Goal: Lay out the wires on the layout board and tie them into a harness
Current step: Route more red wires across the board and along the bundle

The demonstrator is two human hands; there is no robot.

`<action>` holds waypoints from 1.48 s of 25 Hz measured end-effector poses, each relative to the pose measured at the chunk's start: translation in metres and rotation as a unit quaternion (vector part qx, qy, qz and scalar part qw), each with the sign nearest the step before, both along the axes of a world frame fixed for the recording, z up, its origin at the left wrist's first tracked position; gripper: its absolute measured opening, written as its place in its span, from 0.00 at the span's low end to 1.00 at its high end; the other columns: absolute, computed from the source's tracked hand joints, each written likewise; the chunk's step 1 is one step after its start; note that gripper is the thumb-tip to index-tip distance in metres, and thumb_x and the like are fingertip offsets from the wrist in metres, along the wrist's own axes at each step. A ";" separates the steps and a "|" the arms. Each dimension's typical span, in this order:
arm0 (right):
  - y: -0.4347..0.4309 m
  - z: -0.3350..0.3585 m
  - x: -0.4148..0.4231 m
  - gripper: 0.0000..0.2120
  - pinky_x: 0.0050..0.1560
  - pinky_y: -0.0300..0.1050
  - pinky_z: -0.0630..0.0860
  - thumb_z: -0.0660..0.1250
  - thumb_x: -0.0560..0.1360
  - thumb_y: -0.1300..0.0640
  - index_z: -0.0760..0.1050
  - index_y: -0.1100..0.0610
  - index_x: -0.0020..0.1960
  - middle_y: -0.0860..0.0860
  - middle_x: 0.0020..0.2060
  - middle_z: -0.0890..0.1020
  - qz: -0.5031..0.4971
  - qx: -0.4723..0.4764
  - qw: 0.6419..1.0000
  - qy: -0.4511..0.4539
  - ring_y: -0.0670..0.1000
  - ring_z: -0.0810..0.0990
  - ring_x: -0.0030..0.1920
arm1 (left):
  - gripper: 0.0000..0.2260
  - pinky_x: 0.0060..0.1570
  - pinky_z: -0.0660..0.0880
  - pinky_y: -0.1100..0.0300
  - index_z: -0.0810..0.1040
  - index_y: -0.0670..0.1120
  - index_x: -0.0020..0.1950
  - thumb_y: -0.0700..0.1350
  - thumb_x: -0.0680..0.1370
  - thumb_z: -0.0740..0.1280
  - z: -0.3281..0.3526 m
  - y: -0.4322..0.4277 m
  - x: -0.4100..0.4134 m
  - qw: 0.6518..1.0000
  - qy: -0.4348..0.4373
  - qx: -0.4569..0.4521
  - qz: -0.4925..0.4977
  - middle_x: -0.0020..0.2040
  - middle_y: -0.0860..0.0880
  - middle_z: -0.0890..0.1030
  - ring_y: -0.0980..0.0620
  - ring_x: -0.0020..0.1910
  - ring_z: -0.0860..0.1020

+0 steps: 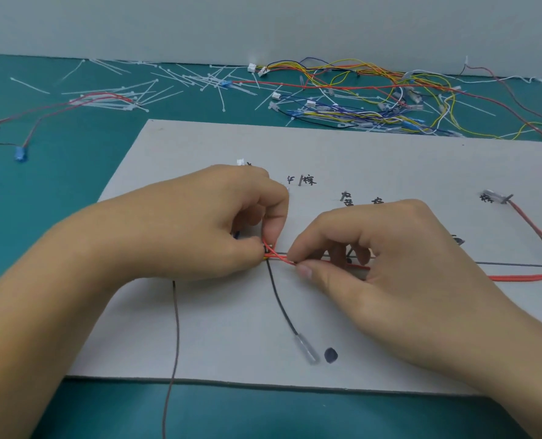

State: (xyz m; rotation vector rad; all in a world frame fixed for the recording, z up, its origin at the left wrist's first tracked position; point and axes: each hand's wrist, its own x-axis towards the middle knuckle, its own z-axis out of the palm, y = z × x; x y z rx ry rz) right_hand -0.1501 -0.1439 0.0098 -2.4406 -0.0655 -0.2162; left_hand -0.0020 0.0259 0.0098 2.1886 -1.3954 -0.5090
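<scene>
Left hand point(206, 223): fingers curled, thumb and forefinger tips pinching the red wires point(279, 257) where they bend upward.
Right hand point(390, 264): fingers curled, thumb and forefinger pinching the same red wires just right of the left hand's grip.
Red wires: a short stretch shows between the two hands; the bundle runs under the right hand and comes out past it toward the right edge, lying along a drawn grey line point(516, 265).
Black wire point(280, 304): drops from the pinch point toward the person and ends in a clear terminal sleeve point(307, 349), just beside a black dot point(330, 355).
Brown wire point(175, 327): comes out from under the left hand and runs off the near edge.
Layout board point(358, 153): grey card under both hands, with handwritten marks point(307, 179) beyond the hands.
White connector point(240, 161): just beyond the left hand's knuckles.
Green mat point(41, 191): under the board.
Cable ties point(155, 87): loose white scatter, far beyond the left hand.
Spare wires point(374, 96): multicoloured tangle, far beyond the right hand.
Blue connector point(19, 153): well left of the left hand.
</scene>
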 end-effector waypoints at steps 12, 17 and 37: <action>-0.002 -0.003 0.001 0.08 0.42 0.28 0.69 0.75 0.73 0.60 0.87 0.47 0.45 0.37 0.34 0.80 0.002 -0.030 0.999 0.022 0.44 0.78 0.38 | 0.04 0.42 0.73 0.58 0.84 0.60 0.40 0.54 0.67 0.72 0.013 0.009 0.001 0.999 0.008 -0.024 0.035 0.41 0.57 0.83 0.55 0.42 0.82; -0.003 -0.003 0.002 0.09 0.42 0.28 0.68 0.75 0.73 0.61 0.87 0.47 0.45 0.39 0.36 0.81 0.010 -0.034 0.999 0.029 0.43 0.77 0.38 | 0.07 0.42 0.76 0.55 0.85 0.59 0.38 0.60 0.66 0.71 0.015 0.010 0.004 0.999 0.014 -0.022 0.032 0.41 0.56 0.84 0.50 0.40 0.82; 0.004 0.000 0.001 0.08 0.45 0.43 0.74 0.64 0.67 0.58 0.77 0.47 0.42 0.42 0.41 0.76 -0.042 -0.060 0.997 -0.003 0.44 0.75 0.45 | 0.17 0.28 0.77 0.50 0.83 0.61 0.43 0.70 0.62 0.73 0.031 0.052 0.025 0.989 -0.022 0.035 0.143 0.29 0.57 0.78 0.55 0.24 0.73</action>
